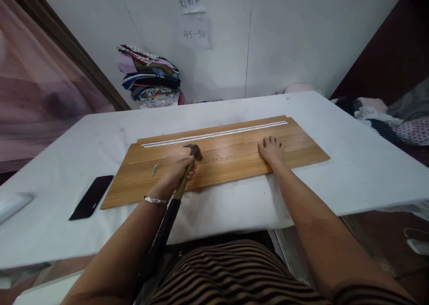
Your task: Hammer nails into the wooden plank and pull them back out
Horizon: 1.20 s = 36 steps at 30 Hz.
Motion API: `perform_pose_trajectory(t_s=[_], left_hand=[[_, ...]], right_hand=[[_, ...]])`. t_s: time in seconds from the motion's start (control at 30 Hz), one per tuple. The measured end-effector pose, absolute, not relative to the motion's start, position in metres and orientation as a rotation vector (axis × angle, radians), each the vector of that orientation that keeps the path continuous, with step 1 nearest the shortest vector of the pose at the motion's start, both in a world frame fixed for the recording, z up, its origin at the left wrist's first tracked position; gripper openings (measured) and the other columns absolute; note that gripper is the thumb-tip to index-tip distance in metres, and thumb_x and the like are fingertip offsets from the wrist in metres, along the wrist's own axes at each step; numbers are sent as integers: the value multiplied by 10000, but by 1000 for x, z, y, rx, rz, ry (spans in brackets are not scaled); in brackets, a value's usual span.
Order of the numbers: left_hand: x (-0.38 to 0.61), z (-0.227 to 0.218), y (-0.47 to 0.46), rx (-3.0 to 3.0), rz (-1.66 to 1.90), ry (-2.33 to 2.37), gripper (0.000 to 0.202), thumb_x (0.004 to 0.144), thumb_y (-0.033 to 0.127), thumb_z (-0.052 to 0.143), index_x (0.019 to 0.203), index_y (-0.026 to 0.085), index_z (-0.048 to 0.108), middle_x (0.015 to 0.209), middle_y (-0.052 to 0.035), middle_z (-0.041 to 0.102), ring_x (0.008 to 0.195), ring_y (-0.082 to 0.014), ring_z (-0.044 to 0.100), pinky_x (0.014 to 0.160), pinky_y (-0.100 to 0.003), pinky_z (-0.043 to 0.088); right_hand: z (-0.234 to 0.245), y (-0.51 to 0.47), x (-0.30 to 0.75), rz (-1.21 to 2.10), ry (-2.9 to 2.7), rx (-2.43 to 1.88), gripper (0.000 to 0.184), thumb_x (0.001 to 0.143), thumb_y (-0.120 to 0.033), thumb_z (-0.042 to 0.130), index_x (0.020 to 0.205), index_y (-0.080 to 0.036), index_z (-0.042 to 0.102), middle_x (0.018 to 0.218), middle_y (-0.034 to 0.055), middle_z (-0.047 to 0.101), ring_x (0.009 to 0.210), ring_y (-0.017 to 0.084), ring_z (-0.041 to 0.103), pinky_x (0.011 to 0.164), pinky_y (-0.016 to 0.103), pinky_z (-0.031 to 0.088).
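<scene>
Pale panelled wall beyond left hand and right hand, paper signs on it. Pink curtain far left of them, dark reddish panel far right. White-covered table beneath. Dim light.

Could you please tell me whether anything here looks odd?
Nothing looks clearly damaged. Slightly odd is the hold: the left hand grips the hammer close to its head, leaving the black handle end free.

Hammer handle partly behind left fingers, dark specks perhaps nails, too small to tell, curtain cropped
</scene>
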<state>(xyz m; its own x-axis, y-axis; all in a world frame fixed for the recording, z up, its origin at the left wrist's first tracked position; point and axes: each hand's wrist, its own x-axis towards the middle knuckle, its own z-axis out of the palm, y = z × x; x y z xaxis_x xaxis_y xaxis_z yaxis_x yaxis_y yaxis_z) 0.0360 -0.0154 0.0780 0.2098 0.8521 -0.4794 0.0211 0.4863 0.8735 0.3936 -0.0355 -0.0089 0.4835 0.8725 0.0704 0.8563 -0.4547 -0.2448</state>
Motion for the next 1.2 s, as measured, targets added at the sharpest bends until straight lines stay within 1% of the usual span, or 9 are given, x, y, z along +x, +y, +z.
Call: perform_pose_trajectory(t_s=[0.1,0.27,0.5,0.63,0.77,0.9,1.2], left_hand=[[36,76,-15,904,697,1227,212,799,295,720,816,167,553,627,10,564,405,-49,401,380,-176,258],[34,77,-15,914,714,1205,223,793,310,729,840,158,572,636,10,571,410,-48,402,380,-176,259],[37,80,-18,909,698,1238,188,818,294,684,795,158,556,613,18,543,403,-45,390,378,-172,260],[36,80,-17,923,703,1242,180,827,295,675,806,155,564,616,16,547,405,-45,392,378,-169,264],[35,79,-16,916,709,1237,179,821,295,687,819,163,566,623,15,558,407,-47,396,372,-171,262],[36,78,-16,911,694,1229,199,819,296,703,794,161,559,618,15,556,401,-42,395,372,-167,269],[37,83,-17,913,709,1239,155,853,265,658,805,144,573,615,12,543,399,-42,388,364,-157,273]], right_hand=[[-8,-36,393,91,-1479,-2475,528,1036,-422,292,1328,-162,647,1538,198,523,1420,372,399,1135,582,288],[-8,-35,393,95,-1475,-2488,549,1041,-432,274,1353,-163,635,1570,193,497,1443,376,380,1144,586,281],[-7,-36,392,104,-1484,-2507,560,1045,-432,264,1368,-152,627,1572,189,495,1451,380,374,1153,579,278],[-6,-37,392,96,-1495,-2509,562,1048,-427,254,1374,-153,621,1566,193,495,1443,379,381,1145,574,286],[-6,-36,393,114,-1496,-2500,542,1045,-427,273,1352,-158,630,1563,194,496,1434,373,380,1141,582,281],[-6,-36,392,107,-1482,-2490,532,1043,-424,284,1346,-161,633,1551,192,509,1426,372,389,1136,574,287],[-7,-36,393,108,-1481,-2483,528,1038,-424,304,1330,-139,640,1551,205,509,1440,384,373,1144,579,276]])
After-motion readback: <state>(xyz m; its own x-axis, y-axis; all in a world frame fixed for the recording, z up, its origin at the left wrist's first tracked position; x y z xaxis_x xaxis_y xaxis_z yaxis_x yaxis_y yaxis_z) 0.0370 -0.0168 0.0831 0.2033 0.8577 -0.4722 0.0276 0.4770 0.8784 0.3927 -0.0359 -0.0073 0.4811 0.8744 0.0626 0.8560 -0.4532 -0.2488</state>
